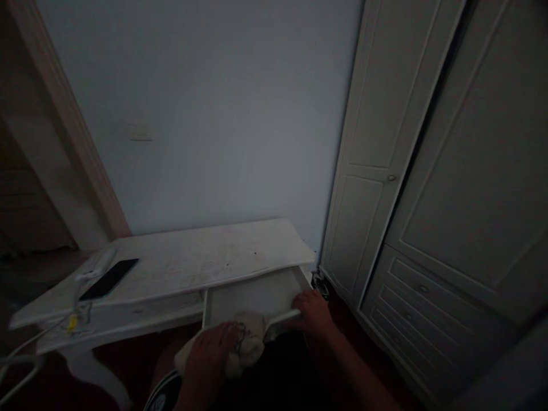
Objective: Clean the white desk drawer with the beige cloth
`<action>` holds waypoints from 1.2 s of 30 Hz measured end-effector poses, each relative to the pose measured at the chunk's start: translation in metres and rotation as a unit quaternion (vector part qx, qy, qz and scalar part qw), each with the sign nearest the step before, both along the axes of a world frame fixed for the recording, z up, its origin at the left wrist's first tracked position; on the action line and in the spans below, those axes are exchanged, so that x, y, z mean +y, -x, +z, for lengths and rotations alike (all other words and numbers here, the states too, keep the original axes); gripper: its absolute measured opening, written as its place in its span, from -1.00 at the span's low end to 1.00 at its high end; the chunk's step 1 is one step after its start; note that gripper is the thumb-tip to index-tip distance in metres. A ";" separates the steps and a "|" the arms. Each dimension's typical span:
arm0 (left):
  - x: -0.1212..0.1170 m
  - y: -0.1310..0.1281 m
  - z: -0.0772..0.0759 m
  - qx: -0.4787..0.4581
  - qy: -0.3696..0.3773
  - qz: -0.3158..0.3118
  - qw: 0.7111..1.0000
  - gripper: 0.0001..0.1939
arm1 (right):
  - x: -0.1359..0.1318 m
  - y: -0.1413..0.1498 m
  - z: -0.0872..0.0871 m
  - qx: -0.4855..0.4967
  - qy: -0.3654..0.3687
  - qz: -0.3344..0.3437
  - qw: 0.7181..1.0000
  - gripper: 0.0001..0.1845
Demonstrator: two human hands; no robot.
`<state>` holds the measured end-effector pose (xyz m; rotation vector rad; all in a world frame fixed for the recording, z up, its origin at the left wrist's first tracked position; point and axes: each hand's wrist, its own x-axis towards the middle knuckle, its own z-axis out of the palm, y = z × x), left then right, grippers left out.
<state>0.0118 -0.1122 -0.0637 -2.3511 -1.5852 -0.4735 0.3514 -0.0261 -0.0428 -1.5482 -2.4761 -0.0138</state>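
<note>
A white desk (201,260) stands against the wall, and its right drawer (257,297) is pulled open. My right hand (314,314) grips the drawer's front edge at its right corner, fingers curled over it. My left hand (209,357) presses on a crumpled pale cloth (248,339) that lies over the drawer's front edge, fingers closed on it. The room is dim. The inside of the drawer looks bare where it shows.
A black phone (109,278) and a pale remote-like thing (96,265) lie at the desk's left end, with a white cable (25,342) trailing off it. A white wardrobe (428,171) with drawers stands close on the right. A wooden door frame (68,125) rises at left.
</note>
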 end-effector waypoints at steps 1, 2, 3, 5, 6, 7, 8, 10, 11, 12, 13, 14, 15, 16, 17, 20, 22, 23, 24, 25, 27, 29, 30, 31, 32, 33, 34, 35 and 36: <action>-0.005 0.006 -0.009 0.004 -0.057 -0.017 0.998 -0.36 | 0.000 0.000 0.001 -0.002 0.000 -0.001 1.000 -0.42; -0.009 0.010 -0.018 0.008 -0.106 -0.035 0.994 -0.35 | 0.000 0.001 0.002 -0.004 0.001 -0.002 1.000 -0.42; -0.012 0.013 -0.025 0.011 -0.145 -0.051 0.988 -0.35 | 0.000 0.001 0.003 -0.008 0.002 -0.002 1.000 -0.42; -0.012 0.014 -0.033 0.011 -0.185 -0.067 0.980 -0.33 | 0.001 0.001 0.004 -0.019 0.005 0.000 1.000 -0.42; -0.010 0.011 -0.033 0.007 -0.186 -0.069 0.980 -0.33 | 0.001 0.001 0.004 -0.024 0.005 0.003 1.000 -0.42; -0.007 0.007 -0.030 0.002 -0.173 -0.068 0.983 -0.34 | 0.001 0.001 0.004 -0.027 0.004 0.007 1.000 -0.42; -0.003 0.002 -0.025 -0.006 -0.147 -0.064 0.987 -0.37 | 0.002 0.001 0.003 -0.028 0.002 0.011 1.000 -0.43; 0.007 -0.015 -0.006 -0.026 -0.055 -0.052 0.997 -0.44 | 0.003 0.000 0.001 -0.028 0.001 0.017 0.999 -0.46; 0.012 -0.026 0.005 -0.037 0.005 -0.032 0.999 -0.48 | 0.004 0.000 0.001 -0.028 0.000 0.017 0.999 -0.47; 0.018 -0.037 0.018 -0.043 0.065 -0.018 0.997 -0.55 | 0.004 0.000 0.000 -0.028 -0.001 0.016 0.999 -0.48; 0.023 -0.049 0.031 -0.044 0.116 -0.010 0.992 -0.64 | 0.005 -0.001 0.000 -0.028 -0.001 0.016 0.999 -0.49; 0.029 -0.062 0.043 -0.042 0.157 -0.005 0.987 -0.69 | 0.005 0.000 0.000 -0.029 0.000 0.016 0.999 -0.50; 0.034 -0.074 0.054 -0.034 0.198 -0.002 0.980 -0.70 | 0.005 0.000 0.000 -0.030 0.002 0.017 0.999 -0.51; 0.041 -0.085 0.064 -0.024 0.230 0.000 0.973 -0.67 | 0.005 0.001 0.001 -0.030 0.005 0.017 0.999 -0.53; 0.047 -0.095 0.072 -0.017 0.252 0.007 0.967 -0.64 | 0.005 0.001 0.001 -0.029 0.010 0.014 0.999 -0.54; 0.068 -0.121 0.084 -0.010 0.299 -0.006 0.954 -0.53 | 0.004 0.004 -0.001 -0.010 0.012 -0.007 1.000 -0.60; 0.080 -0.133 0.086 -0.015 0.332 -0.023 0.943 -0.45 | 0.000 0.002 -0.004 0.028 0.004 -0.012 1.000 -0.57; 0.085 -0.138 0.086 -0.020 0.344 -0.031 0.938 -0.41 | -0.003 0.000 -0.006 0.052 -0.004 -0.011 0.999 -0.53; 0.089 -0.143 0.085 -0.025 0.351 -0.038 0.935 -0.38 | -0.007 -0.003 -0.008 0.077 -0.014 -0.010 0.997 -0.49; 0.091 -0.147 0.084 -0.031 0.356 -0.043 0.933 -0.37 | -0.012 -0.007 -0.009 0.102 -0.028 -0.014 0.994 -0.47; 0.091 -0.158 0.081 -0.036 0.344 -0.055 0.937 -0.34 | -0.024 -0.016 -0.008 0.161 -0.084 -0.048 0.982 -0.50; 0.087 -0.172 0.078 -0.040 0.299 -0.062 0.952 -0.32 | -0.038 -0.020 -0.003 0.236 -0.168 -0.116 0.950 -0.54; 0.085 -0.179 0.076 -0.046 0.270 -0.068 0.959 -0.33 | -0.043 -0.019 0.000 0.268 -0.207 -0.143 0.930 -0.55; 0.083 -0.185 0.075 -0.053 0.246 -0.080 0.964 -0.36 | -0.048 -0.016 0.004 0.290 -0.234 -0.154 0.915 -0.56; 0.082 -0.191 0.075 -0.061 0.233 -0.098 0.966 -0.42 | -0.050 -0.009 0.008 0.296 -0.245 -0.144 0.912 -0.56; 0.080 -0.194 0.075 -0.067 0.234 -0.121 0.962 -0.49 | -0.051 -0.001 0.010 0.289 -0.238 -0.112 0.921 -0.57; 0.080 -0.194 0.076 -0.069 0.244 -0.147 0.956 -0.55 | -0.051 0.007 0.010 0.271 -0.217 -0.068 0.935 -0.56; 0.079 -0.190 0.077 -0.070 0.258 -0.167 0.949 -0.58 | -0.049 0.016 0.009 0.250 -0.190 -0.025 0.949 -0.53; 0.078 -0.182 0.078 -0.064 0.271 -0.187 0.942 -0.58 | -0.046 0.024 0.007 0.231 -0.163 0.008 0.959 -0.50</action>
